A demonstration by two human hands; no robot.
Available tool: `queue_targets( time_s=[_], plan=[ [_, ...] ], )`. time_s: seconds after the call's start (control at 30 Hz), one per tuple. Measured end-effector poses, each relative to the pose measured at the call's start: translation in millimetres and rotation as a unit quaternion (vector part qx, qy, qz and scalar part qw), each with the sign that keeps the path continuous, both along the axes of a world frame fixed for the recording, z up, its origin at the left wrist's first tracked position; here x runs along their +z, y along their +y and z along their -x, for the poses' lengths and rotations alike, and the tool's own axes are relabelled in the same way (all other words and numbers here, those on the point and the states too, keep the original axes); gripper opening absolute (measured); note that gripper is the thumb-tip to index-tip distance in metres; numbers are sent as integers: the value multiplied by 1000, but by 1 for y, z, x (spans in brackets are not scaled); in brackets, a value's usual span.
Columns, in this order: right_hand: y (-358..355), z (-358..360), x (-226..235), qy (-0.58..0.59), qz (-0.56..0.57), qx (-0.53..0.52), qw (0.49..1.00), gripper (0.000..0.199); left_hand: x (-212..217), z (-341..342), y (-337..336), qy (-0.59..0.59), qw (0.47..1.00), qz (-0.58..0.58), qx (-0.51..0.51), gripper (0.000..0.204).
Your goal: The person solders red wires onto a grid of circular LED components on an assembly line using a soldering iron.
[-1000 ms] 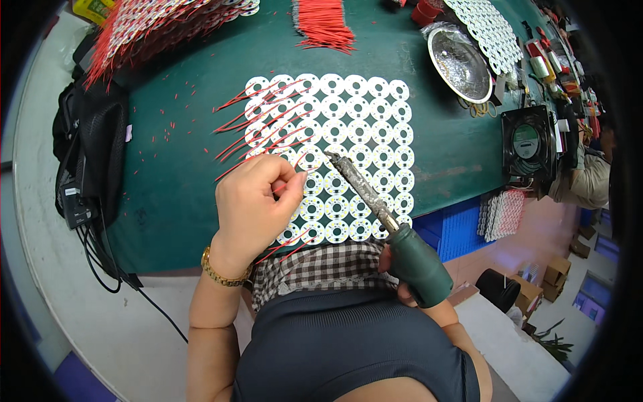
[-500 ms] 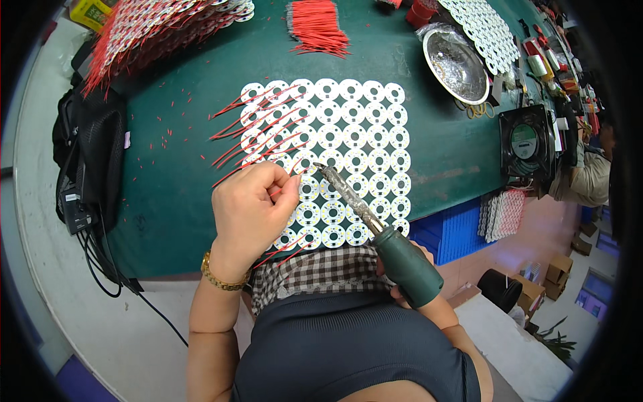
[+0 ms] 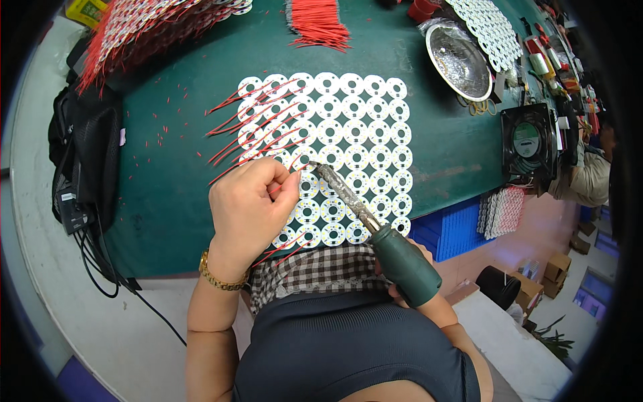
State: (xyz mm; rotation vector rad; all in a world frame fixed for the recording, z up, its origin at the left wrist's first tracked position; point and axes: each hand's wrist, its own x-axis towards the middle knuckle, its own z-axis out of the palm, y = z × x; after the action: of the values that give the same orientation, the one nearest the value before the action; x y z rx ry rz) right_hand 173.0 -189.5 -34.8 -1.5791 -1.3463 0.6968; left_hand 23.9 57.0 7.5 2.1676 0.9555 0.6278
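The left grip [image 3: 251,201] pinches a red wire [image 3: 274,190], thumb against finger, over the disc boards [image 3: 370,139]; it should be light, springy, best held near its end. The right grip [image 3: 420,251] wraps the soldering iron [image 3: 405,264] handle. The boards, likely brittle, lie on the desk [image 3: 455,151].

Most of the right hand [image 3: 421,250] is blocked by the soldering iron [image 3: 404,263], tbh. A few round boards [image 3: 364,132] are covered by the left hand [image 3: 251,201], and the red wire bundle [image 3: 319,28] is cropped up top.
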Motion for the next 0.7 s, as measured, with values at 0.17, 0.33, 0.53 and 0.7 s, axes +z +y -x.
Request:
queue_targets(
  time_s=[0.17,0.33,0.53,0.7],
  plan=[
    [0,2,11,23,97,-5,995,73,3,0,-1,10,1000,-1,1,20],
    [-10,3,-3,58,73,-25,995,75,2,1,0,-1,1000,3,-9,14],
    [-5,8,24,173,215,-94,957,72,1,0,0,11,1000,-5,6,22],
    [-6,5,12,167,73,-39,983,90,9,3,0,25,1000,3,-15,15]
  ],
)
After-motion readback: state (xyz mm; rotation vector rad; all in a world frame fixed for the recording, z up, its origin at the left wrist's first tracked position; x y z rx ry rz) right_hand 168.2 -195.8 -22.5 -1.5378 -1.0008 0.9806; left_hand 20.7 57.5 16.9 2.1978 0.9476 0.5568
